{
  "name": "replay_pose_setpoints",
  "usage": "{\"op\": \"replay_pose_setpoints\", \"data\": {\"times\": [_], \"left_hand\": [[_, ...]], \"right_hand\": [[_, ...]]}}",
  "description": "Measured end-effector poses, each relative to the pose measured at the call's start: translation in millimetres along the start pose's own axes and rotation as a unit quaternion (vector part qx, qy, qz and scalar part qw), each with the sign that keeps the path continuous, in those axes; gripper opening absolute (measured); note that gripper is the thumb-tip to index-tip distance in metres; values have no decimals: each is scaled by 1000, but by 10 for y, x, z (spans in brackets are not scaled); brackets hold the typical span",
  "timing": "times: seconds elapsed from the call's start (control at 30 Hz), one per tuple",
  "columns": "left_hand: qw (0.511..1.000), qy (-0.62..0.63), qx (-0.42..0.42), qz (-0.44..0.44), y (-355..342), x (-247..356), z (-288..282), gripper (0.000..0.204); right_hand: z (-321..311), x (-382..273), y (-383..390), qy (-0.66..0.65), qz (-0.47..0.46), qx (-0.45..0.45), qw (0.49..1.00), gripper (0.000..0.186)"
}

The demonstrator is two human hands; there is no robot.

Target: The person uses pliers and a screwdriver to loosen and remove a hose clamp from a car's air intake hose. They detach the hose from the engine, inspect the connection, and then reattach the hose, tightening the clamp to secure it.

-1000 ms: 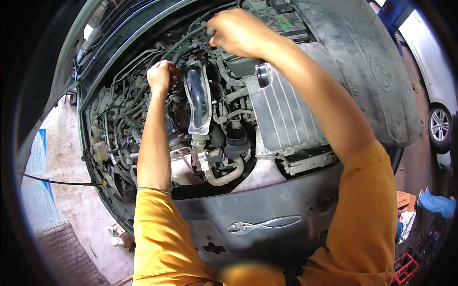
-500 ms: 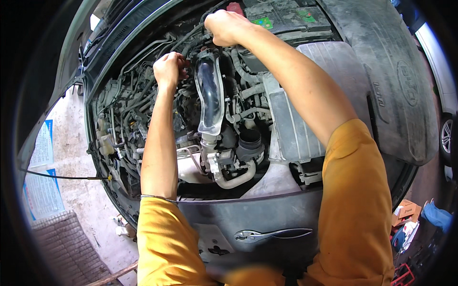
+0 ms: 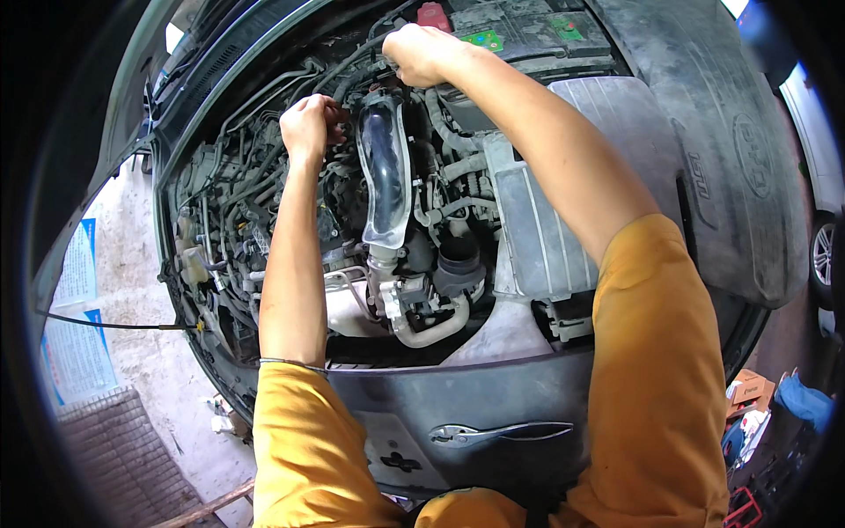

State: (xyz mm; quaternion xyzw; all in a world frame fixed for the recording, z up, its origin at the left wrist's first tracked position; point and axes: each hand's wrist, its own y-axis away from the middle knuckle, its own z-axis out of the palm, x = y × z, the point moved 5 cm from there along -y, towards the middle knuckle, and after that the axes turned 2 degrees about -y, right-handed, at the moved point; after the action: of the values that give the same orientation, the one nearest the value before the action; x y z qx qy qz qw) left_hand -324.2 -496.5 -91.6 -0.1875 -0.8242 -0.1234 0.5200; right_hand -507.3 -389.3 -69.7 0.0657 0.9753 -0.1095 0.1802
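My left hand (image 3: 308, 125) is curled among the hoses left of the long black duct in a pale casing (image 3: 384, 176), fingertips on something small I cannot make out. Above the duct's top end, my right hand (image 3: 415, 56) has its fingers curled down at a dark hose (image 3: 361, 57) along the back of the engine bay, hiding what they grip. An open round black pipe end (image 3: 458, 261) sits below the duct, beside the ribbed grey airbox (image 3: 546, 246). Silver slip-joint pliers (image 3: 502, 433) lie on the car's front panel between my arms.
A battery (image 3: 528, 35) sits at the back right, beside a large plastic cover (image 3: 731, 202) lying on the car. The raised bonnet (image 3: 114, 97) borders the left. A white car (image 3: 814, 176) stands at the right, with boxes (image 3: 753, 392) and blue cloth (image 3: 801, 405) below it.
Over the second, the engine bay has shifted slightly right and up in the view. My right hand has moved slightly toward the duct's top end; my left hand remains among the hoses.
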Motion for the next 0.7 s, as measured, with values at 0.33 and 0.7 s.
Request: {"op": "replay_pose_setpoints", "data": {"times": [0.33,0.7], "left_hand": [[999,-40,-24,-9,-165,88,-16,27],[976,-170,-87,101,-435,125,-123,22]], "right_hand": [[139,-248,-230,6,-46,12,999,21],[123,-51,-191,-92,-20,78,992,31]]}}
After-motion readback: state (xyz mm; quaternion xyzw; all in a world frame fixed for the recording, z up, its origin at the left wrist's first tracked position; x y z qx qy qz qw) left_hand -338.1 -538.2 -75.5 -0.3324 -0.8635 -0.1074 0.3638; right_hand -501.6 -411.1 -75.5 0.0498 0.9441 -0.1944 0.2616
